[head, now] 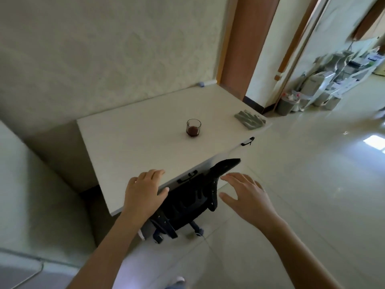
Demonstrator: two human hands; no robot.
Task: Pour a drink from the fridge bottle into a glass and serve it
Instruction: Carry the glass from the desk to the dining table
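Note:
A short clear glass (193, 128) with a dark brown drink in its lower half stands upright near the middle of a white desk (133, 142). My left hand (144, 191) hovers over the desk's near edge, fingers apart, holding nothing. My right hand (246, 193) is spread open in the air beyond the desk's edge, above the floor and beside a chair back. Both hands are well short of the glass. No bottle is in view.
A black office chair (187, 203) is tucked under the desk's near side, between my hands. A folded grey cloth (250, 119) lies at the desk's far right corner. A doorway, a grey bin (285, 105) and cluttered boxes are at the right back.

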